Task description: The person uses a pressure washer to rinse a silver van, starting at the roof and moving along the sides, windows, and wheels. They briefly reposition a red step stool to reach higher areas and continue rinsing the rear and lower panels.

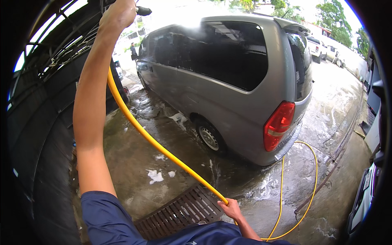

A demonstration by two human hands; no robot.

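Raised high at the top left, my left hand [118,14] is closed on a spray gun, whose black nozzle [144,11] points right toward the van's roof. The rest of the gun is hidden by the hand or cut off by the frame. White spray blurs the roof edge of a grey van [239,101]. Water streaks its dark side window [226,52]. A yellow hose [159,147] runs down from beside my left forearm to my right hand [230,209], which grips it near my waist. Beyond that hand, the hose loops on the floor behind the van.
A slatted metal drain grate [180,211] lies by my feet. Foam patches [155,176] dot the wet concrete. A dark wall [39,122] stands close on my left. A person [133,50] is beyond the van's front; a white pickup [317,49] is parked behind. Part of another vehicle [363,196] shows right.
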